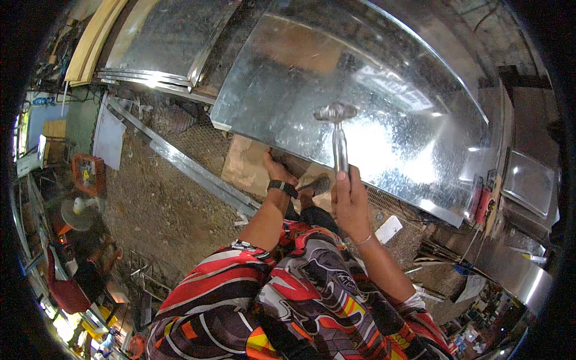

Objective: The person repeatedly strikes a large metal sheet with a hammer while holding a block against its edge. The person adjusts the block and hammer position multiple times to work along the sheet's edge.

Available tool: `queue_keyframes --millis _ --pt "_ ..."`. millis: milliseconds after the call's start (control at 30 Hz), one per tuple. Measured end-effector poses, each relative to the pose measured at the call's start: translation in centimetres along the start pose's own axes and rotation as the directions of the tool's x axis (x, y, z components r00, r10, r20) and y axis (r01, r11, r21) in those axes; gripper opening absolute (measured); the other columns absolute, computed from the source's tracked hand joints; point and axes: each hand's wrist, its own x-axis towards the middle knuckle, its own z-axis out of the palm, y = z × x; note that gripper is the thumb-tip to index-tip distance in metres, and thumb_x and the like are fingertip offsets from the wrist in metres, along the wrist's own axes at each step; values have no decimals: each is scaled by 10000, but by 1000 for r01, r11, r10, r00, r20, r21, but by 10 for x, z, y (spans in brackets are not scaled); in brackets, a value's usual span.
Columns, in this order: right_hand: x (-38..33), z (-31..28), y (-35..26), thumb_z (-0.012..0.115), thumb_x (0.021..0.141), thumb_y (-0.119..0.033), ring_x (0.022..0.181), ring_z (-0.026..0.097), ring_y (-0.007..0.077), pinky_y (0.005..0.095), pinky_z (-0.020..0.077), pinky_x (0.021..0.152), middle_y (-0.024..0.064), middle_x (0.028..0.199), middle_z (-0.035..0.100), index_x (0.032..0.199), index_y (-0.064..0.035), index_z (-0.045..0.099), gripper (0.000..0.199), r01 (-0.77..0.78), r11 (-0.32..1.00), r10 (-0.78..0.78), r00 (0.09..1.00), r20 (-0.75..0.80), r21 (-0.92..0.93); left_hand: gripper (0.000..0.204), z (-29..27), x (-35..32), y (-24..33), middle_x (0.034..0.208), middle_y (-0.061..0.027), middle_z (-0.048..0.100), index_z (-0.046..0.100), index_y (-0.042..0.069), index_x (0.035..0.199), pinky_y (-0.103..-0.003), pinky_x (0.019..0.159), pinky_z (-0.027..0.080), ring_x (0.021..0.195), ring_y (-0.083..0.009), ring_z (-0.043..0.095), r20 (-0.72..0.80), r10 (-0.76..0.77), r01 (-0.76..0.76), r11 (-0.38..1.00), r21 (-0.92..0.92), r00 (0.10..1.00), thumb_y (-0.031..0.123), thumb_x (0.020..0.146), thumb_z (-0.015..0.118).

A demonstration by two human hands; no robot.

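A hammer [340,144] with a shiny metal shaft is gripped in my right hand [352,207], the thumb lying along it. Its head [335,112] shows over a large shiny metal sheet [270,90]; whether it touches the sheet I cannot tell. My left hand [281,168], with a dark watch at the wrist, is close to the sheet's near edge. One finger of it points toward that edge. The other fingers are in shadow or hidden, so their hold is unclear.
Another metal sheet [168,45] lies at the far left. A long metal strip [183,159] crosses the dirt floor [162,198]. On the left stand an orange crate [88,174] and a fan [79,211], with a person [90,270] nearby. Scrap strips [441,258] lie at right.
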Motion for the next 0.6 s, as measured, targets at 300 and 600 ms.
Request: queue_keyframes --millis 300,600 --pt "-43 -5 23 598 1049 -416 811 637 374 459 513 772 259 916 630 1163 29 577 460 -161 978 138 976 169 131 782 -112 67 56 1337 -132 651 619 88 1376 -547 1032 496 1198 -371 614 -164 -132 187 905 382 978 708 954 398" --pt "-181 -23 274 668 953 -453 1052 679 479 576 531 897 277 1135 705 1283 -51 600 525 -371 920 388 906 169 -124 739 -92 11 84 1390 -144 613 612 92 1378 -579 1033 469 1244 -386 578 -41 -181 103 349 931 983 673 961 425"
